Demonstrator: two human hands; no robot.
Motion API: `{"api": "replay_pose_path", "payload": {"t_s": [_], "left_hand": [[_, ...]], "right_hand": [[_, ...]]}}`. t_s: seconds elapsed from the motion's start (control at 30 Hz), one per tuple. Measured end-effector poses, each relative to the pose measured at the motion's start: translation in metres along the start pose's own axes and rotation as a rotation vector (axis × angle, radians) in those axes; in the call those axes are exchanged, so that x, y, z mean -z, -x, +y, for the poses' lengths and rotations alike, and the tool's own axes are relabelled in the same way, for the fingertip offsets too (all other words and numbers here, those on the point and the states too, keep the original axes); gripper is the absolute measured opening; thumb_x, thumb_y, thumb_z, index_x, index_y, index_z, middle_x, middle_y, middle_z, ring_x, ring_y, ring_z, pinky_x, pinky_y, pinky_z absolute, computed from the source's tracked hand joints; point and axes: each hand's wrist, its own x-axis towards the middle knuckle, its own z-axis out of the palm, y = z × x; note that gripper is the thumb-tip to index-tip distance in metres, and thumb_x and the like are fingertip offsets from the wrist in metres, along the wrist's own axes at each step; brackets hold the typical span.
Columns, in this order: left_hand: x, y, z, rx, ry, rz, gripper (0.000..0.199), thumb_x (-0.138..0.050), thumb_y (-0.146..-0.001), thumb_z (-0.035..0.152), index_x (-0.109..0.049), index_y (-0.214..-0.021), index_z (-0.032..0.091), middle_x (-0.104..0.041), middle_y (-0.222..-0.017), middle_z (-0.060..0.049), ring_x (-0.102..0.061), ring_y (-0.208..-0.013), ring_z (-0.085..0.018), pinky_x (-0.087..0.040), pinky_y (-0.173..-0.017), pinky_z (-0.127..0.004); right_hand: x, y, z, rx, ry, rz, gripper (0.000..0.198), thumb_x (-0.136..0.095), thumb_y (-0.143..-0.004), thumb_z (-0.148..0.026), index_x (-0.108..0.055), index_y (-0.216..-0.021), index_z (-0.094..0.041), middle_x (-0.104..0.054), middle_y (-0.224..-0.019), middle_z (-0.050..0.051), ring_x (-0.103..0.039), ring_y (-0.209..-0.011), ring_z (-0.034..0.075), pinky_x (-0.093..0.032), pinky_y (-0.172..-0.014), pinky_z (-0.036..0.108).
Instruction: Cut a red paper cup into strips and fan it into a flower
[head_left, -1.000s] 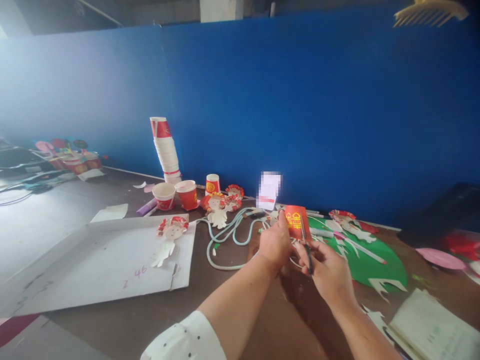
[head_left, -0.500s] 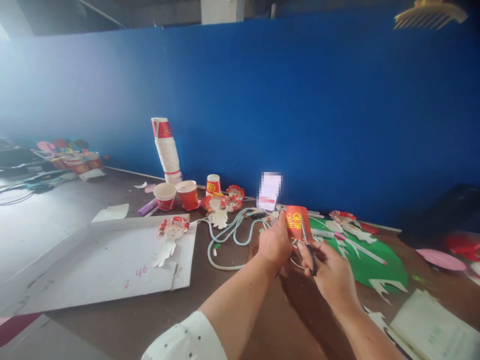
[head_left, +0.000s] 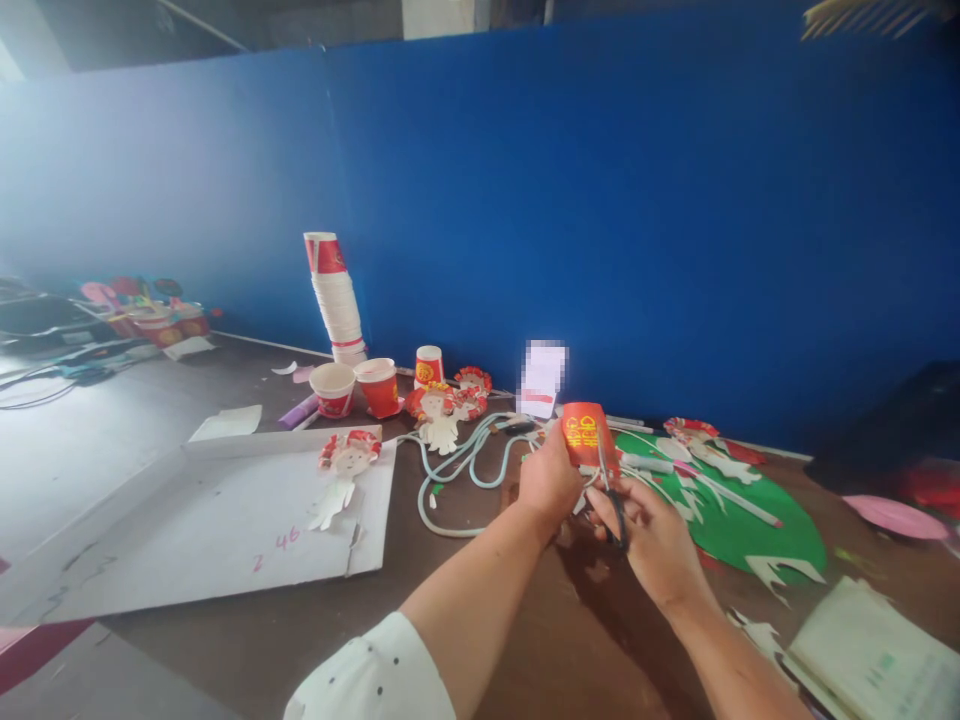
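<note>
My left hand (head_left: 551, 478) is closed on a red paper cup (head_left: 583, 432) with yellow characters, holding it above the brown table. In my right hand (head_left: 649, 525) is a pair of scissors (head_left: 616, 518) with dark handles. Their blades point up and lie against the cup's red side near its right edge. The fingers of my right hand wrap round the handles. Behind the cup stands a phone-like bright panel (head_left: 541, 385), its upper part blurred out.
A cardboard tray (head_left: 225, 530) bears a paper doll (head_left: 351, 452). Behind it stand a tall stack of paper cups (head_left: 337, 305) and several single cups. A pale cable (head_left: 450, 530) loops across the middle. To the right, a green disc (head_left: 787, 535) carries scraps and a marker (head_left: 739, 498).
The cup has turned slightly and shifted a little left in my left hand. The scissors have moved slightly left and tilted with my right hand. The view has shifted a little.
</note>
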Motion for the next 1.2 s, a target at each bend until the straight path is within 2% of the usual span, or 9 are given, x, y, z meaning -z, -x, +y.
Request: {"api": "replay_pose_path", "payload": {"t_s": [0.13,0.3,0.47,0.63,0.87,1.07,1.2], "left_hand": [[0.0,-0.004,-0.003,0.059,0.06,0.093,0.057,-0.044,-0.077,0.014,-0.041,-0.133,0.021,-0.069,-0.099,-0.012,-0.064,-0.092,-0.028,-0.046,-0.079,-0.036],[-0.001,-0.008,-0.01,0.091,0.166,0.191,0.043,-0.044,-0.079,0.014,-0.05,-0.122,0.02,-0.069,-0.095,-0.011,-0.064,-0.09,-0.025,-0.045,-0.08,-0.032],[-0.004,-0.011,-0.015,0.141,0.193,0.238,0.038,-0.042,-0.081,0.014,-0.05,-0.118,0.019,-0.068,-0.094,-0.011,-0.062,-0.083,-0.022,-0.045,-0.075,-0.03],[-0.006,-0.013,-0.018,0.17,0.194,0.285,0.036,-0.041,-0.08,0.012,-0.049,-0.114,0.019,-0.068,-0.09,-0.008,-0.061,-0.079,-0.02,-0.044,-0.072,-0.028],[0.002,-0.014,-0.014,0.261,0.199,0.254,0.037,-0.038,-0.083,0.012,-0.047,-0.118,0.019,-0.068,-0.099,-0.009,-0.062,-0.091,-0.019,-0.044,-0.078,-0.026],[0.003,-0.008,-0.009,0.153,0.098,0.205,0.044,-0.041,-0.084,0.017,-0.042,-0.127,0.021,-0.069,-0.098,-0.008,-0.064,-0.09,-0.023,-0.045,-0.076,-0.03],[0.003,-0.005,-0.007,0.129,0.071,0.163,0.045,-0.04,-0.083,0.017,-0.041,-0.128,0.023,-0.069,-0.098,-0.008,-0.065,-0.091,-0.025,-0.046,-0.077,-0.032]], "right_hand": [[-0.004,0.004,0.008,0.059,0.064,-0.043,0.03,-0.068,-0.072,-0.042,-0.064,-0.093,-0.02,-0.059,-0.054,-0.002,-0.057,-0.053,0.018,-0.045,-0.05,0.027],[-0.012,0.01,0.015,0.13,0.166,-0.106,0.029,-0.065,-0.077,-0.039,-0.063,-0.1,-0.022,-0.059,-0.058,-0.003,-0.054,-0.055,0.016,-0.043,-0.053,0.026],[-0.016,0.012,0.019,0.175,0.253,-0.11,0.026,-0.061,-0.079,-0.038,-0.062,-0.1,-0.022,-0.062,-0.062,-0.002,-0.056,-0.059,0.016,-0.044,-0.057,0.025],[-0.017,0.015,0.013,0.177,0.291,-0.082,0.025,-0.063,-0.078,-0.04,-0.063,-0.095,-0.022,-0.058,-0.056,-0.004,-0.052,-0.054,0.015,-0.041,-0.053,0.024],[-0.017,0.016,0.009,0.123,0.251,-0.106,0.028,-0.066,-0.076,-0.041,-0.063,-0.095,-0.021,-0.056,-0.053,-0.005,-0.05,-0.052,0.014,-0.04,-0.05,0.023],[-0.015,0.015,0.009,0.128,0.181,-0.105,0.028,-0.067,-0.075,-0.04,-0.064,-0.093,-0.019,-0.056,-0.055,-0.004,-0.049,-0.054,0.014,-0.039,-0.051,0.024],[-0.013,0.014,0.009,0.13,0.155,-0.097,0.028,-0.068,-0.075,-0.038,-0.063,-0.095,-0.02,-0.059,-0.057,-0.003,-0.052,-0.054,0.015,-0.041,-0.053,0.024]]}}
